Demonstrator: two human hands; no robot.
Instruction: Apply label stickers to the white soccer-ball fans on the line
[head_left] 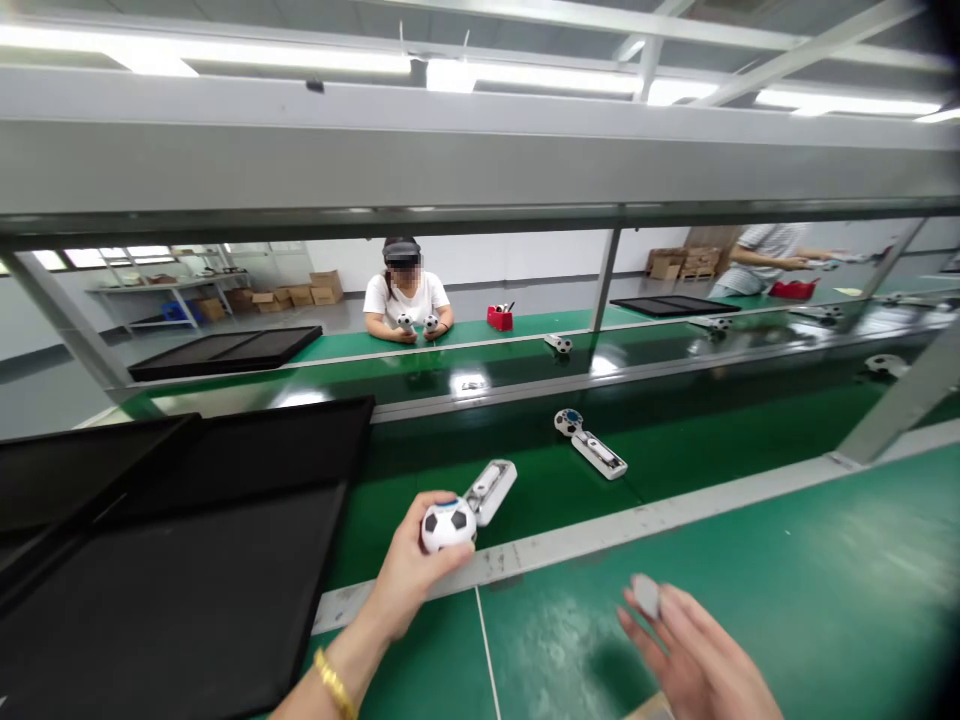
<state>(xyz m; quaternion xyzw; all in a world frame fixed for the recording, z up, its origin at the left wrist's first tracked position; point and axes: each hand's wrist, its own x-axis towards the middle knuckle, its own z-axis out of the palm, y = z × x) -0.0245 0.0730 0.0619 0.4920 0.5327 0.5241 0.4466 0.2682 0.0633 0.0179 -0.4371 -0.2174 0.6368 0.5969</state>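
Note:
My left hand (409, 580) is closed around a small black-and-white football-shaped toy (448, 524), held over the edge of the green conveyor belt (697, 450). A white handle part (491, 488) sticks out from behind the ball. My right hand (694, 650) hovers low at the right, slightly blurred, pinching a small grey piece (645, 593) between its fingertips. Another white handle-shaped toy with a round blue-and-white head (589, 443) lies further out on the belt.
A large black tray (187, 560) lies at my left. Across the belt a seated person in a white shirt (406, 296) holds two ball toys, beside a red box (499, 318). Another person (765, 255) stands at the far right. Metal frame posts (900, 400) rise beside the belt.

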